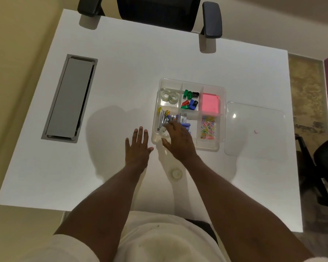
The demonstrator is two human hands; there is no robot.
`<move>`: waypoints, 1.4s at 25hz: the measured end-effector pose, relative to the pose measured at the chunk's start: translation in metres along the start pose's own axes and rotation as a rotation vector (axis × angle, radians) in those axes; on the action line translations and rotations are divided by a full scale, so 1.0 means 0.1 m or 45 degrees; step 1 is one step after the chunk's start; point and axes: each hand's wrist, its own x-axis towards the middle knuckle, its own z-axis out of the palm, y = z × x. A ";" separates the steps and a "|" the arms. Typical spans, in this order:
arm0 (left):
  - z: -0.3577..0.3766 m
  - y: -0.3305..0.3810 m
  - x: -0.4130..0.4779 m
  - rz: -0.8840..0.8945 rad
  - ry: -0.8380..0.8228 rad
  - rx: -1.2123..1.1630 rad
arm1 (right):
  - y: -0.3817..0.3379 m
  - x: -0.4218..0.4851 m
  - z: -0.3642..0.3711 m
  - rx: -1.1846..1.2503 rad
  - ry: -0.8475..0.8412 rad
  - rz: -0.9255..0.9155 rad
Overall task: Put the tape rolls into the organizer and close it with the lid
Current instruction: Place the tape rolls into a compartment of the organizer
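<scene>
On the white desk (pixel 121 72) sits the clear organizer (pixel 222 87), its lid (pixel 254 118) lying flat just beside it on the right, so closing is not yet due. Two tape rolls (pixel 169 96) already rest side by side in the far left compartment, while one more tape roll (pixel 176 173) lies on the desk between the forearms, near the body. The right hand (pixel 180 140) hovers over the organizer's near left corner, fingers loosely spread and curved down, holding nothing that I can see (its palm side is hidden). The left hand (pixel 137 146) lies flat beside the organizer, fingers open and empty. A good next move, I judge, is to pinch the loose roll by its rim and set it with the other two, avoiding the compartment crowded with clips.
</scene>
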 end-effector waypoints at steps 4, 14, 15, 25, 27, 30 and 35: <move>0.04 -0.02 0.01 0.014 0.027 0.003 | 0.12 0.56 -0.25 0.093 0.074 0.117; 0.18 -0.04 0.06 -0.006 0.076 -0.006 | 0.12 1.61 -0.20 -0.164 -0.081 0.406; 0.18 -0.04 0.07 -0.012 0.075 -0.005 | 0.10 1.65 -0.14 -0.197 -0.117 0.438; 0.22 -0.05 0.11 -0.035 0.065 -0.005 | 0.07 1.77 0.08 -0.279 -0.143 0.538; 0.21 -0.04 0.10 -0.036 0.051 -0.002 | 0.07 1.72 0.04 -0.258 -0.112 0.524; 0.16 -0.03 0.10 -0.044 0.025 0.006 | 0.07 1.58 -0.03 -0.171 0.007 0.496; 0.06 0.00 0.07 -0.039 -0.020 0.027 | 0.10 1.08 -0.09 -0.206 0.180 0.235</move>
